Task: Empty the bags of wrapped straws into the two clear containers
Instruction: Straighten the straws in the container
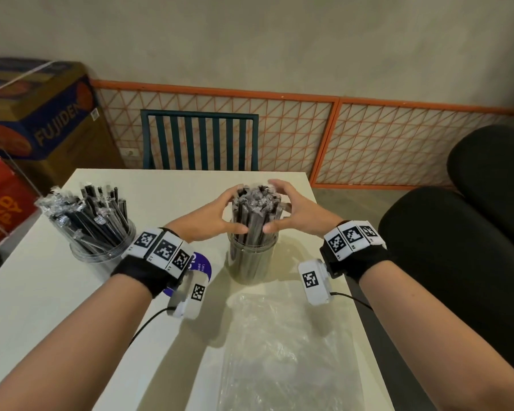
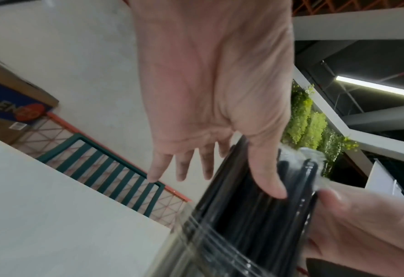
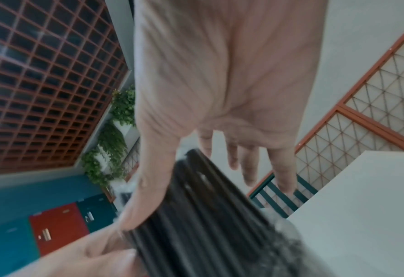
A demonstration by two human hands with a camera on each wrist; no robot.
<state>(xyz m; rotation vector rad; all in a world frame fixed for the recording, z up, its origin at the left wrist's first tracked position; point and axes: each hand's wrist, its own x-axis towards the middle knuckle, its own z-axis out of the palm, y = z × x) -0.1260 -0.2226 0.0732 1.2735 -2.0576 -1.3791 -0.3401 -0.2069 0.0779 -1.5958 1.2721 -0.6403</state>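
Fingers of our left hand (image 1: 211, 216) and right hand (image 1: 291, 213) curl round the bunch of straws (image 1: 255, 215), each grip snug on it. The bunch stands in the clear container (image 1: 251, 262). Left of that container, the other container (image 1: 101, 250) is full too. Nearer us than that container, an empty bag (image 1: 279, 345) lies flat on the worktop (image 1: 36, 277). We think the job is nearly done: just let go.

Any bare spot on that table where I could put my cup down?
The table is bare along its far edge, between the left container and the hands, and at the near left, in front of it. The middle is crowded: left hand and right hand cup the straw bundle in the middle container, and an empty bag covers the near right.
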